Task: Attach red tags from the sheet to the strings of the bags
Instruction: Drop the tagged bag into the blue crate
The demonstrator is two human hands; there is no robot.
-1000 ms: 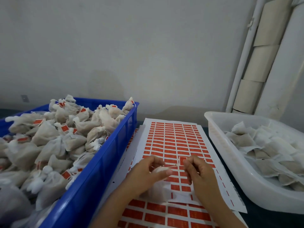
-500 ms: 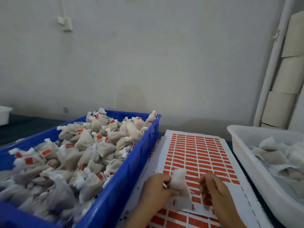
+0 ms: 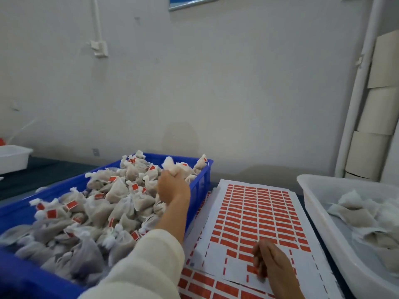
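Your left hand (image 3: pixel 172 186) reaches over the blue crate (image 3: pixel 197 203), fingers curled around a white bag (image 3: pixel 170 167) held above the heap of tagged bags (image 3: pixel 103 210). Your right hand (image 3: pixel 269 264) rests on the tag sheet (image 3: pixel 257 214) near its peeled lower rows, fingers loosely bent, holding nothing visible. At right, a white tub (image 3: pixel 319 225) contains untagged bags (image 3: pixel 362 214).

blue crate (image 3: pixel 197 192), red tags (image 3: pixel 257 210), white tub (image 3: pixel 311 197)
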